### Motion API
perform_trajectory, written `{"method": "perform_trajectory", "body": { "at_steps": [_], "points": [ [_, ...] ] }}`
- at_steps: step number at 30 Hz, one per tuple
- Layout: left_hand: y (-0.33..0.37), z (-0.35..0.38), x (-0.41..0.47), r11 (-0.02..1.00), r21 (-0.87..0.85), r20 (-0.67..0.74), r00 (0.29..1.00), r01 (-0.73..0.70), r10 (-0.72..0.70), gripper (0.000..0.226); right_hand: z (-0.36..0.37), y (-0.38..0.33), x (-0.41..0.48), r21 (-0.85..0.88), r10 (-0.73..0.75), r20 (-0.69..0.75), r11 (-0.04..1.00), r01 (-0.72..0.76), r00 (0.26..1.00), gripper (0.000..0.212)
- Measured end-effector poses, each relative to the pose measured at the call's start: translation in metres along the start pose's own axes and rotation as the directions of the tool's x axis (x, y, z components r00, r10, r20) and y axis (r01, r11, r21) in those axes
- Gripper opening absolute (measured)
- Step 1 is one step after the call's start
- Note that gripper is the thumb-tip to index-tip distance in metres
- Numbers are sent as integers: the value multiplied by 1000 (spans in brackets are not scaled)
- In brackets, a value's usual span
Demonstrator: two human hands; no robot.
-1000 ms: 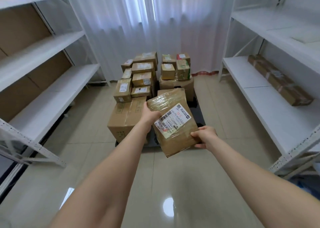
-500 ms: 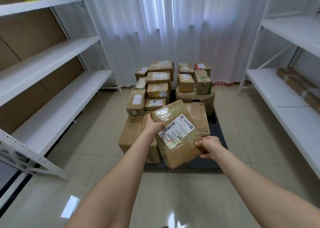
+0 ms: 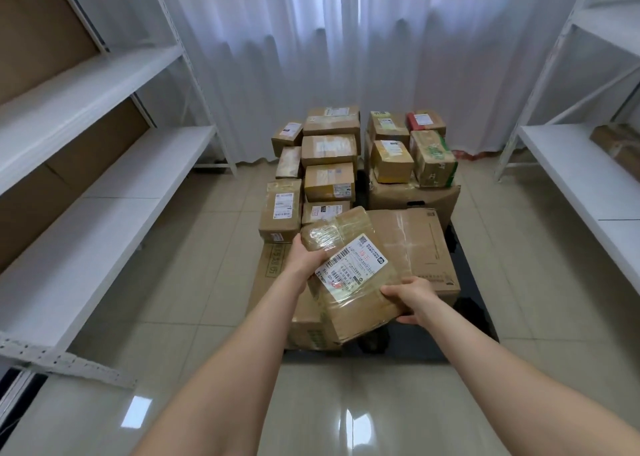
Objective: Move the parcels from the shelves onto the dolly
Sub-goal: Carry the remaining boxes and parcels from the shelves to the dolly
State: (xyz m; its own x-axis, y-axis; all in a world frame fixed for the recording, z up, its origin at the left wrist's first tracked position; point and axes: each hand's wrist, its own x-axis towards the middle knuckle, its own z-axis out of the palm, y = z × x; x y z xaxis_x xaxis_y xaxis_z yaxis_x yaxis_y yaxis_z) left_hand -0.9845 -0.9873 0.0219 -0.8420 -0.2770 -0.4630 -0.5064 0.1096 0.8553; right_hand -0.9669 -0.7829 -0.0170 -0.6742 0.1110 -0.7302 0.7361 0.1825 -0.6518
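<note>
Both the left hand (image 3: 306, 258) and right hand (image 3: 410, 298) have fingers curled round opposite edges of the taped parcel (image 3: 349, 275), seemingly light, stiff, tape-slick.

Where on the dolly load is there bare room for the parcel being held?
The top of the flat carton, front right, is bare between the held parcel and the tall carton behind. A bare strip of the front-left carton shows beside the left hand. Rear stacks are crowded.
</note>
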Motion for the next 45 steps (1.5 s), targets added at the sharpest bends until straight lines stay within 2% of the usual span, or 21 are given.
{"method": "perform_trajectory", "body": {
  "at_steps": [8, 13, 18, 25, 28, 31, 33, 38, 42, 45],
  "points": [
    [4, -11, 115, 994, 25, -18, 994, 111, -110, 67, 48, -56, 94, -35, 77, 61, 997, -75, 995, 46],
    [23, 4, 202, 990, 40, 16, 991, 133, -134, 80, 59, -96, 163, 45, 103, 45, 993, -105, 994, 46],
    [49, 48, 271, 989, 60, 121, 982, 139, -145, 87, 44, -122, 222, 128, 100, -95, 988, -87, 990, 40],
    [72, 133, 379, 991, 124, 285, 955, 53, -86, 84, 23, -138, 323, 257, 134, -268, 964, -63, 954, 52],
    [66, 165, 418, 990, 138, 292, 955, 17, -57, 77, 17, -143, 370, 298, 131, -320, 954, -31, 938, 57],
    [54, 189, 451, 991, 136, 300, 953, 3, -44, 74, 13, -143, 411, 328, 129, -346, 945, -9, 929, 52],
    [43, 201, 468, 990, 142, 303, 951, 10, -53, 70, 12, -143, 432, 329, 124, -355, 944, 0, 927, 48],
    [11, 218, 487, 972, 236, 296, 953, -15, -57, 56, 13, -145, 461, 273, 74, -348, 962, 26, 935, 54],
    [3, 223, 489, 958, 286, 268, 961, -10, -70, 57, 13, -154, 470, 180, 71, -391, 984, 0, 918, 30],
    [4, 224, 486, 949, 314, 293, 952, -3, -94, 56, 11, -153, 470, 149, 77, -383, 989, -21, 920, 27]
  ]
}}
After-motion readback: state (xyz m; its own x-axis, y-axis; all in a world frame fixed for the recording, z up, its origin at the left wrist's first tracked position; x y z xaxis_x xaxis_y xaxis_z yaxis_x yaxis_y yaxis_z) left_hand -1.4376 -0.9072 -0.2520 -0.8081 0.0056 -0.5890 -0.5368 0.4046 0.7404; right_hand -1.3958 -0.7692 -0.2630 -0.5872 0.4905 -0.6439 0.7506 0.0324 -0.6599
